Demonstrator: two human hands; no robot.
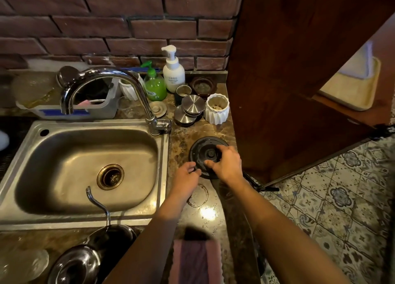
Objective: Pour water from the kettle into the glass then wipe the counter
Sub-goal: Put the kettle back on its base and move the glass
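1. One black round plastic kettle base (203, 153) lies flat on the brown marbled stone counter (183, 134), on the narrow strip between the sink's right rim and the counter's right edge
2. Two hands are on it: the right hand (224, 164) grips it from above, fingers curled over the far side and thumb on the near side; the left hand (186, 174) pinches its left rim between thumb and fingers
3. One pink and purple striped cloth (196, 260) lies at the counter's near edge, between the forearms
4. One clear glass (126, 106) stands at the back edge, behind the one curved chrome tap (106, 74)
5. Two pump bottles, one green (155, 87) and one white (173, 71), stand along the back edge
6. One stainless steel sink (164, 155) fills the left; a dark wooden panel (288, 81) closes the right, and bare counter lies between the base and the cloth
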